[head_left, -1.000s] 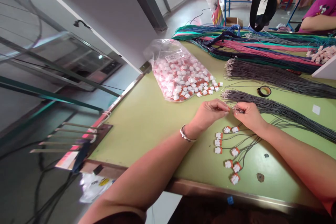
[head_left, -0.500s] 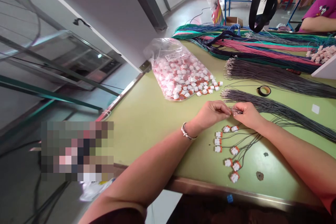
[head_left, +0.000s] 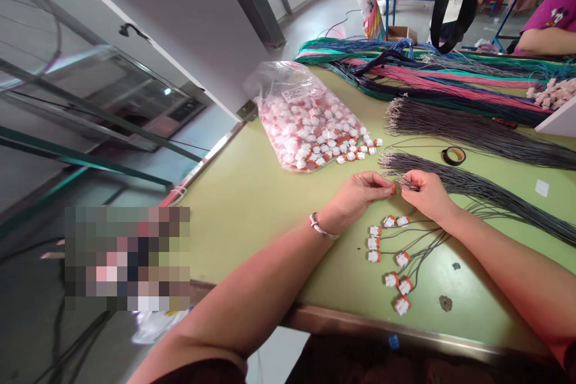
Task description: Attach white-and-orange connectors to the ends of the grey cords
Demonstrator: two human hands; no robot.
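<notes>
My left hand (head_left: 365, 192) pinches a small orange-and-white connector (head_left: 393, 189) between thumb and fingertips. Just to its right, my right hand (head_left: 425, 191) is closed on several thin dark wires, whose metal tips (head_left: 405, 183) point toward the connector. A narrow gap separates the two hands. Below them lie several white-and-orange connectors (head_left: 373, 243) with dark wires attached, the wires running up to the right beneath my right forearm. A clear plastic bag (head_left: 306, 114) of similar connectors lies beyond my left hand, some spilling from its mouth.
Bundles of dark wires (head_left: 495, 186) stretch across the right side of the green table (head_left: 225, 234). Black tape (head_left: 453, 156) lies between them. Green, pink and blue wires (head_left: 432, 78) cross the back, near pale connectors (head_left: 555, 93). A person's arm (head_left: 546, 42) shows at top right.
My hands have moved slightly apart, and the orange connector in my left fingers and the wire tips in my right now show more clearly. The camera view has shifted a little.
</notes>
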